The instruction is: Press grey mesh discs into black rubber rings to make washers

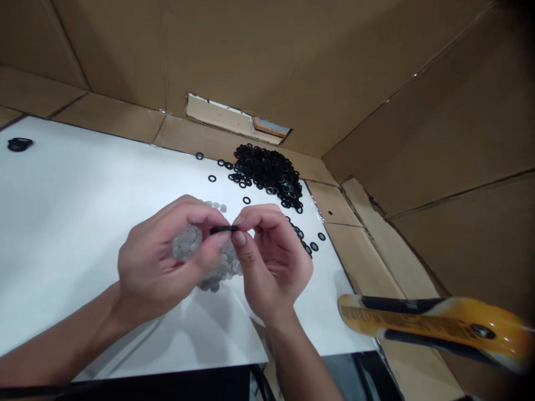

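Between the fingertips of my left hand [167,259] and my right hand [273,262] is a small black ring [221,229], seen edge-on. Thumb and forefinger of each hand pinch one side of it. Whether a disc sits inside the ring cannot be seen from this angle. Below and behind the hands lies a pile of small grey translucent discs [225,267], partly hidden by them. A big heap of black rings [270,172] stands beyond, towards the back. To the right of my right hand are several black rings with grey centres [314,246].
A white sheet [83,206] covers the work surface, with cardboard walls [251,50] behind and to the right. A yellow and black tool handle [418,326] juts in at the right. Several black loops [20,145] lie at the far left. One slot [238,120] is cut in the back wall.
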A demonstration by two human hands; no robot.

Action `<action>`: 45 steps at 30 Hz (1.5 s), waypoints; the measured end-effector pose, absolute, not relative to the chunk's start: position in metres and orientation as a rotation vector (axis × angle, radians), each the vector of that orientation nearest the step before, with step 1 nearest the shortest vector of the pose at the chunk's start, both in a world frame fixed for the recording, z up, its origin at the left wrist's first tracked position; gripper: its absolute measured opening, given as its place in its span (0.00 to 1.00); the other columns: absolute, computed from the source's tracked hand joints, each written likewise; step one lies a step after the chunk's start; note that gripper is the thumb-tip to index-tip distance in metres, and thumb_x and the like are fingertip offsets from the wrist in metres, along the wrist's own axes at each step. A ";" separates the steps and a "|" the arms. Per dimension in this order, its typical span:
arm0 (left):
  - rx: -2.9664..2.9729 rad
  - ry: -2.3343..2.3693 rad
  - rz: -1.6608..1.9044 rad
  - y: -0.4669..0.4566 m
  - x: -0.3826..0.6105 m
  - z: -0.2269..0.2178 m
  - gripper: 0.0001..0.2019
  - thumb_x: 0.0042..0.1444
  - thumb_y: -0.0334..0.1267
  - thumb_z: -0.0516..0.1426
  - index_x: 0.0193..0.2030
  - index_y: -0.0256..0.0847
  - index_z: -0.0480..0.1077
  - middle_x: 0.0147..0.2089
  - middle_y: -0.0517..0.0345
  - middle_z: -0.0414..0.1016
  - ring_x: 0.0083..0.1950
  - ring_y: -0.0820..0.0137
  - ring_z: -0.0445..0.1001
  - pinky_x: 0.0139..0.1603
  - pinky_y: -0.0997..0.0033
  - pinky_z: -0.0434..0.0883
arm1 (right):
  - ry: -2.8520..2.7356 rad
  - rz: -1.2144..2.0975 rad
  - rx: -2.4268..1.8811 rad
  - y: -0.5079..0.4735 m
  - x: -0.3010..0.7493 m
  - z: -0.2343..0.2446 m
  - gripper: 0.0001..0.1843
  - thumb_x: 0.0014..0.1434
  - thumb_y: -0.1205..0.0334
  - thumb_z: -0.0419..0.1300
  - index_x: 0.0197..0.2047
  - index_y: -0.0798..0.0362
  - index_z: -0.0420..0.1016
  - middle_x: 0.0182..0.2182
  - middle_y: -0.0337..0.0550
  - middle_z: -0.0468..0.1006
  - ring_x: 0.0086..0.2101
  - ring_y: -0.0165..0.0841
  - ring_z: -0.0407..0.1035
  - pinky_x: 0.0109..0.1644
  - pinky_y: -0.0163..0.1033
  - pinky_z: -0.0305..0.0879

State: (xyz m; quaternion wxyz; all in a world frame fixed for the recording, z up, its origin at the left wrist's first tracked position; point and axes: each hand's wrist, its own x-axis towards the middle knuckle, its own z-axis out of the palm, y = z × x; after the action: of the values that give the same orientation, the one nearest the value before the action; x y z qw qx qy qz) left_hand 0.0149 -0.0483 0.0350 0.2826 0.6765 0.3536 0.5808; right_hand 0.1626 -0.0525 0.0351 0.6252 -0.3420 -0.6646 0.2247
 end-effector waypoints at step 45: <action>1.422 1.149 1.159 -0.043 0.027 0.036 0.04 0.59 0.39 0.62 0.37 0.42 0.77 0.32 0.62 0.78 0.33 0.74 0.75 0.34 0.77 0.74 | -1.339 0.694 -1.062 -0.051 0.165 0.035 0.05 0.65 0.64 0.61 0.36 0.52 0.74 0.31 0.36 0.74 0.32 0.27 0.69 0.36 0.34 0.67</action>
State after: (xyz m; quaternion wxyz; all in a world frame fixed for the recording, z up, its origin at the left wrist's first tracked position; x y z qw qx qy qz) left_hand 0.0273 -0.0429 0.0363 0.4693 0.5801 0.4688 0.4727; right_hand 0.1649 -0.0511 0.0355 0.6040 -0.4589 -0.5784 0.3000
